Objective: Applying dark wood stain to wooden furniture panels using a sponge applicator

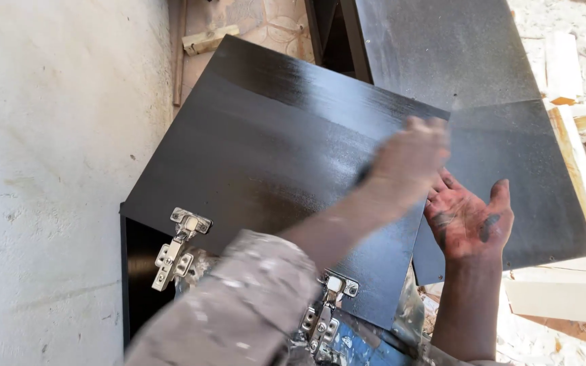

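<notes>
- The black door panel (266, 176) lies tilted across the middle of the frame, resting on a dark cabinet (133, 285) at the lower left.
- Two silver hinges are already on its near edge: one hinge (178, 247) at lower left, the other hinge (330, 308) at bottom middle.
- The left hand (412, 156) is on the panel's right edge, blurry; I cannot tell how its fingers sit.
- The right hand (469, 224) is open, palm up, fingers spread, holding nothing, just beside that edge.
- I think the door looks fitted but not yet shut.
- A second black panel (496, 135) lies close on the right.
- A white wall (49, 169) crowds the left.
- Wood scraps (578, 115) fill the far right, so open room is small.
</notes>
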